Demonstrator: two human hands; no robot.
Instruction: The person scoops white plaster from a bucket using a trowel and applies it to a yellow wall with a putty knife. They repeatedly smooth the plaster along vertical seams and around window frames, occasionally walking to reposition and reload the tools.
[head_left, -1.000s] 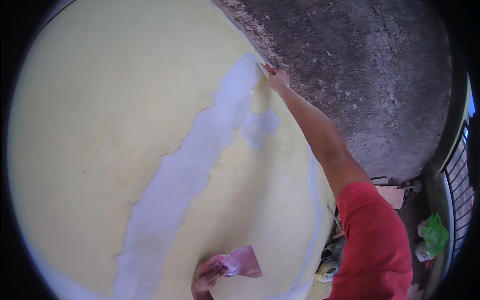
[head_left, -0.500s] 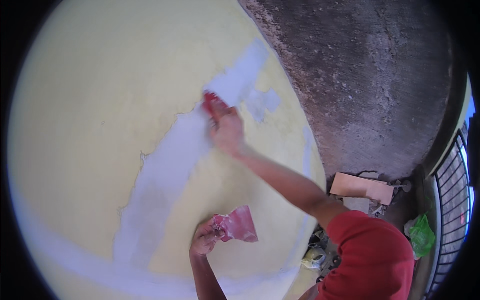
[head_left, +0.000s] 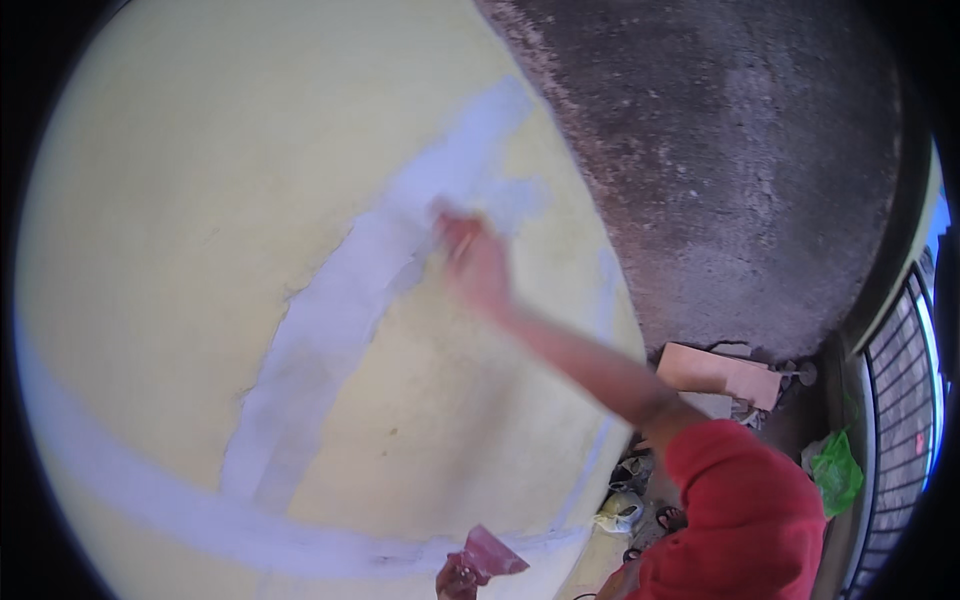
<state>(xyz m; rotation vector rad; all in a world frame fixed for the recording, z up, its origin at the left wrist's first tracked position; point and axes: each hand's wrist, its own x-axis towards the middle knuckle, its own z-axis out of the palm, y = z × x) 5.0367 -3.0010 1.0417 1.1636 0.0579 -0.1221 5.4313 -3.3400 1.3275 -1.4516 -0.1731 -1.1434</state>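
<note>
My right hand (head_left: pixel 478 268) is raised against the yellow wall (head_left: pixel 180 200), blurred by motion, at the edge of a broad white filler stripe (head_left: pixel 330 310). It grips a small red-handled putty knife (head_left: pixel 447 228) whose blade is pressed to the stripe. My left hand (head_left: pixel 455 580) is low at the frame's bottom edge, closed on a flat pink-red scraper (head_left: pixel 492 552) held near the wall. A second white band (head_left: pixel 150 490) runs along the lower wall.
A dark, rough unpainted wall (head_left: pixel 740 150) adjoins the yellow one on the right. Below it on the floor lie a cardboard piece (head_left: pixel 720 372), a green bag (head_left: pixel 835 470) and footwear (head_left: pixel 622 510). A metal railing (head_left: pixel 915 400) bounds the right side.
My right hand has swept down and left along the white stripe from its upper end. My left hand with the scraper has dropped lower in the view.
</note>
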